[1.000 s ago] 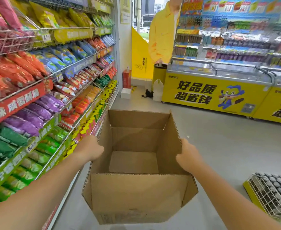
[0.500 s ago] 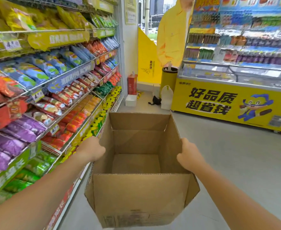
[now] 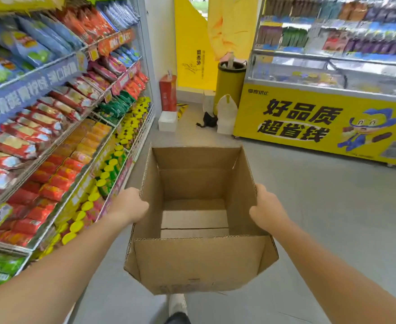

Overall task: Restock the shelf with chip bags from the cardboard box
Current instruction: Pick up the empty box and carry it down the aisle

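Observation:
An open brown cardboard box (image 3: 199, 263) hangs in front of me above the floor, flaps up, and its inside shows only bare cardboard. My left hand (image 3: 129, 205) grips the box's left wall and my right hand (image 3: 266, 208) grips its right wall. The snack shelf (image 3: 35, 78) runs along my left, packed with chip bags (image 3: 59, 181) in red, orange, blue and green rows. My foot shows under the box at the bottom edge.
A yellow freezer cabinet (image 3: 309, 122) stands at the right across the grey aisle floor. Ahead lie a red carton (image 3: 168, 92), a white box (image 3: 167, 120), a yellow bin (image 3: 231, 83) and a white bag (image 3: 226, 113). A person in yellow stands behind the bin.
I have moved forward along the aisle with the box held in both hands; the shelf slid past on my left and the freezer came nearer. The wire basket at right left the view.

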